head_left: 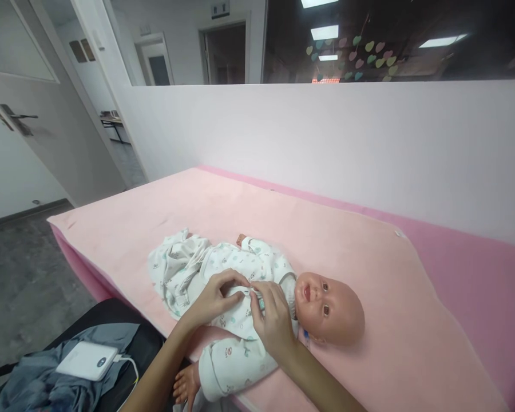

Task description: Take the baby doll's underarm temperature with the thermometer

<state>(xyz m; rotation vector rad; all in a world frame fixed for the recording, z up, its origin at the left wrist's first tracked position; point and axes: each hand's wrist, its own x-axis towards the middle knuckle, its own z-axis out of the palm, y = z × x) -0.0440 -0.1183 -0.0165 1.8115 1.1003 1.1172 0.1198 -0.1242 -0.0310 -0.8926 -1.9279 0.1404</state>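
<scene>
A baby doll (332, 309) lies on its back on the pink-covered table, its head to the right. It wears a white baby top (236, 260) with small coloured prints. Over the doll's chest, my left hand (218, 297) has its thumb and index finger bent together at the front of the top. My right hand (274, 320) meets it there, fingertips closed on the same bit of cloth. Whatever small fastening may lie between the fingertips is too small to make out. A bunched printed cloth (175, 269) lies around the doll's legs, which are hidden.
A pink sheet (390, 274) covers the table, which meets a white wall (326, 137) at the back. At lower left, a white power bank (88, 360) with a cable rests on grey cloth (34, 372) over my lap. A door (47, 114) stands at the left.
</scene>
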